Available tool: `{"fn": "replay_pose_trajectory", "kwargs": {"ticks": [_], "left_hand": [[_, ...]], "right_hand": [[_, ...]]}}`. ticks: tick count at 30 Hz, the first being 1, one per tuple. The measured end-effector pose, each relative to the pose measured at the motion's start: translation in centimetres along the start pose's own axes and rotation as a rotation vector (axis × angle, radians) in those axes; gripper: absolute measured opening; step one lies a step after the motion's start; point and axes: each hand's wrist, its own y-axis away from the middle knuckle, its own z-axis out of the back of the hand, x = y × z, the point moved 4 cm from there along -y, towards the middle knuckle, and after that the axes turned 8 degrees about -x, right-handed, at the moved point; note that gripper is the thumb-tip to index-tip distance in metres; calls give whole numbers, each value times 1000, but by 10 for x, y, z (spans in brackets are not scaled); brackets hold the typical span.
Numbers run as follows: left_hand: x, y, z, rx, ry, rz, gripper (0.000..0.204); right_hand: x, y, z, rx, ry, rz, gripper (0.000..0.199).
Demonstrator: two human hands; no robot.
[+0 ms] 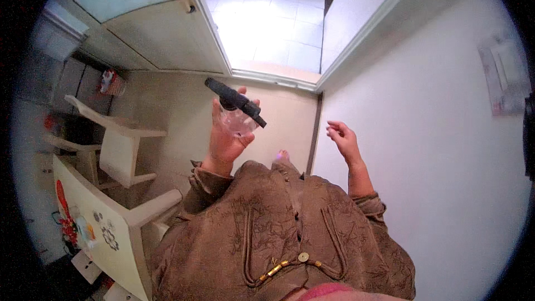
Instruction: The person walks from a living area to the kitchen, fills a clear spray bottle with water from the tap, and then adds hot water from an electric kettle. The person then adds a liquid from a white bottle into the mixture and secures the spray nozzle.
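My left hand [223, 144] is raised in front of the doorway, its fingers wrapped round a clear rounded container with a black top [238, 125]. A long, dark bar-shaped piece lies slantwise across the upper end of that container. Its exact kind I cannot make out. My right hand [344, 139] hangs apart from it, beside the pale wall, with loosely bent fingers and nothing visible in them. Both forearms come out of brown sleeves.
Ahead, a doorway opens onto a bright tiled floor [267, 14], with a door [161, 33] standing at its left. White chairs [120, 150] and a flower-patterned table [120, 245] are at the left. The wall [412, 150] runs along my right, bearing a hanging paper [500, 97].
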Motion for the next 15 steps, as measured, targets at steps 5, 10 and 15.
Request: {"fn": "replay_pose_trajectory", "kwargs": {"ticks": [5,10,15], "left_hand": [[-25,-120,-25,-137,-73,-58,58],[-90,-220,-45,-167,-44,-31,60],[-170,-343,-75,-144,-34,-91,64]], "right_hand": [[78,-180,-55,181,-69,214,28],[137,-303,-91,215,51,203,27],[124,-416,-92,152,-13,-6,29]]}}
